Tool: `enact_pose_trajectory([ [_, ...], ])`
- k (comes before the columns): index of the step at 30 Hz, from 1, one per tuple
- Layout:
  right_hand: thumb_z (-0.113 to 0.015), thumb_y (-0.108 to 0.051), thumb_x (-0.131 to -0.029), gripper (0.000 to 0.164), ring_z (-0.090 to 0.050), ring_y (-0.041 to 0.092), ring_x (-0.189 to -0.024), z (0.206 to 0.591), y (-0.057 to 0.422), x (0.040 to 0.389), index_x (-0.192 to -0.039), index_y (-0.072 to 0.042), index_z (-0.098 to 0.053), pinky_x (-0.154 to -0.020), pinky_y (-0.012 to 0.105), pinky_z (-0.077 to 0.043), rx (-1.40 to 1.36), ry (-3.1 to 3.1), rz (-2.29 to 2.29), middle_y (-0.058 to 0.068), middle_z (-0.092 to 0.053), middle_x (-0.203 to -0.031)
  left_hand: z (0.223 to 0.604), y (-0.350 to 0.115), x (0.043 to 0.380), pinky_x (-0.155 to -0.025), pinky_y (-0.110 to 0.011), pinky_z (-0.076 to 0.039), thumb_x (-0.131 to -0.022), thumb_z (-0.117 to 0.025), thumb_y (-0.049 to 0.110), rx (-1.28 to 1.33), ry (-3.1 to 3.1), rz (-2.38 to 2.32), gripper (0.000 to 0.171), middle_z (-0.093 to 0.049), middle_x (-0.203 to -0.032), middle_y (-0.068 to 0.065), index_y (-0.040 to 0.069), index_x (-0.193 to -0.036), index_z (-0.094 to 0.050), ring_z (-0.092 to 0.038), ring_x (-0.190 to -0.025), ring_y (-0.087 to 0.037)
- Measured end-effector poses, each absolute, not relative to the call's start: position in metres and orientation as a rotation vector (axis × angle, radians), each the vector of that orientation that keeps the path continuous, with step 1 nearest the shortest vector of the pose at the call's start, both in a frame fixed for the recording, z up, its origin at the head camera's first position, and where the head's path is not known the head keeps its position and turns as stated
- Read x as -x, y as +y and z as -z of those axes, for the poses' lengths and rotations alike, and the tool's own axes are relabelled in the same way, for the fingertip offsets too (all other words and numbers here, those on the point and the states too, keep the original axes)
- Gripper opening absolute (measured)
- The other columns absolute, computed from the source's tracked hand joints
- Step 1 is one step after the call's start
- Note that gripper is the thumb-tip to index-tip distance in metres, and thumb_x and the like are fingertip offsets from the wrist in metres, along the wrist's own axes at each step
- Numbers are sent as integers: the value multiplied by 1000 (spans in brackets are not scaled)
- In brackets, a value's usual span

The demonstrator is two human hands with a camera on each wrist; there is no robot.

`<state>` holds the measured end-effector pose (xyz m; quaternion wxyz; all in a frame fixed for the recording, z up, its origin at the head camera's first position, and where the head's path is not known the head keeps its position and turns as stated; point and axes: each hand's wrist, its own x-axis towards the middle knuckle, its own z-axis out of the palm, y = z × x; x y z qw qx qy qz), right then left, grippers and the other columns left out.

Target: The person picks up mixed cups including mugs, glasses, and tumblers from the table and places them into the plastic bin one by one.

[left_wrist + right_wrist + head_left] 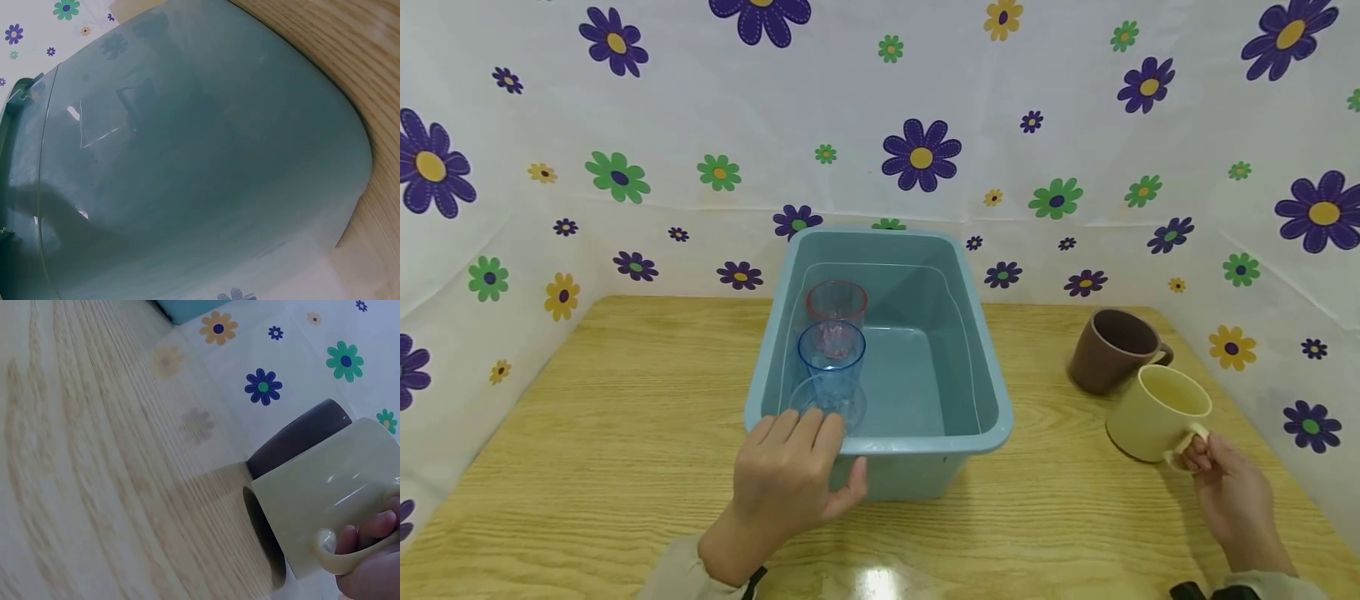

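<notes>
My left hand (790,475) grips the front rim of a blue plastic bin (992,392), fingers over the edge and thumb outside. Inside, along the bin's left side, stand a red-rimmed clear cup (837,293), a blue-rimmed cup (831,358) and a clear cup (850,408) partly hidden by my fingers. At the right, my right hand (1236,492) holds a pale yellow mug (1150,421) by its handle. A dark shadow shows under the mug's base in the right wrist view. Just behind it stands a brown mug (1101,358), handle to the right.
The wood-grain table (610,417) extends on both sides of the bin. A white flower-print cloth (850,100) hangs behind the table and along its left and right sides. The left wrist view is mostly filled by the bin's outer wall (206,150).
</notes>
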<state>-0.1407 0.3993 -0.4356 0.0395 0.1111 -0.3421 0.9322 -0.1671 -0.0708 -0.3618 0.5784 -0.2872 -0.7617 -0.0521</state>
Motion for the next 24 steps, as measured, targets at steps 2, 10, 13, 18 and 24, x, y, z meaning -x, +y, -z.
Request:
enact_pose_trajectory([
  [2, -14, -10, -101, 46, -37, 22, -67, 434, 398, 142, -83, 10, -52, -69, 30, -34, -332, -1041, -2839, 13, -54, -78, 362, -71, 167, -41, -26, -16, -86, -29, 40, 670, -1783, 121, 45, -30, -49, 0, 8, -58, -42, -23, -41, -14],
  [10, -9, -9, -101, 51, -25, 22, -66, 414, 389, 141, -85, 13, -52, -68, 30, -25, -434, -974, -2798, 14, -51, -73, 361, -69, 167, -42, -25, -15, -87, -29, 39, 674, -1772, 140, 45, -32, -49, 0, 7, -59, -44, -24, -41, -14],
  [13, -7, -9, -101, 51, -22, 21, -66, 397, 382, 142, -85, 13, -51, -70, 29, -17, -497, -993, -2751, 14, -48, -73, 361, -69, 167, -41, -26, -16, -86, -29, 39, 671, -1769, 139, 45, -33, -49, 0, 7, -59, -44, -25, -41, -15],
  [18, -13, -9, -101, 44, -24, 21, -65, 362, 363, 144, -84, 11, -48, -70, 29, -17, -483, -996, -2661, 13, -47, -75, 361, -70, 167, -41, -26, -17, -86, -29, 39, 665, -1769, 133, 44, -32, -49, 0, 7, -59, -43, -25, -41, -15],
  [24, -21, -13, -101, 31, -28, 21, -67, 316, 334, 152, -86, 6, -42, -73, 31, -22, -468, -1058, -2629, 10, -43, -77, 361, -71, 167, -41, -27, -19, -86, -29, 39, 666, -1779, 130, 45, -35, -49, -1, 7, -60, -45, -27, -41, -16],
])
